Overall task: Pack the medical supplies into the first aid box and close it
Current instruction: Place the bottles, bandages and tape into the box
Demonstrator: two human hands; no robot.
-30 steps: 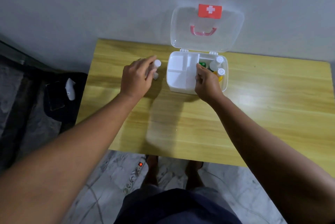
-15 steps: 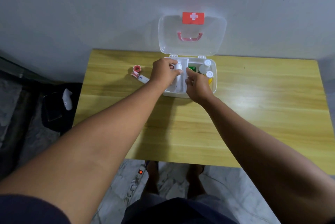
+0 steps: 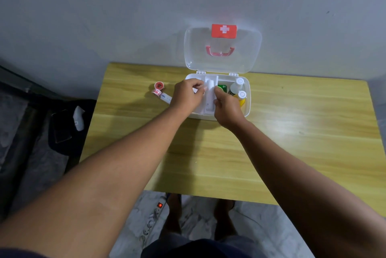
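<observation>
The white first aid box (image 3: 247, 109) stands at the back of the wooden table (image 3: 292, 142), its clear lid (image 3: 248, 48) with a red cross label upright against the wall. A long white roll (image 3: 209, 90) lies in its middle compartment. On the right inside are a green item (image 3: 222, 88) and two white-capped bottles (image 3: 238, 84). My left hand (image 3: 188, 95) hovers over the left compartments, fingertips pinched on the roll's left side. Fingers curled, my right hand (image 3: 227, 108) touches the roll's right side. Two red tape rolls (image 3: 158, 88) and a white tube (image 3: 166, 97) lie left of the box.
A grey wall rises right behind the table. A dark bag (image 3: 69, 126) lies on the floor to the left. A power strip (image 3: 155, 213) with a lit red switch lies under the table's front edge, next to my feet.
My left hand lifted the white roll from the table left of the box and brought it into the middle compartment. The tape rolls and tube are now uncovered. My right hand stayed at the box.
</observation>
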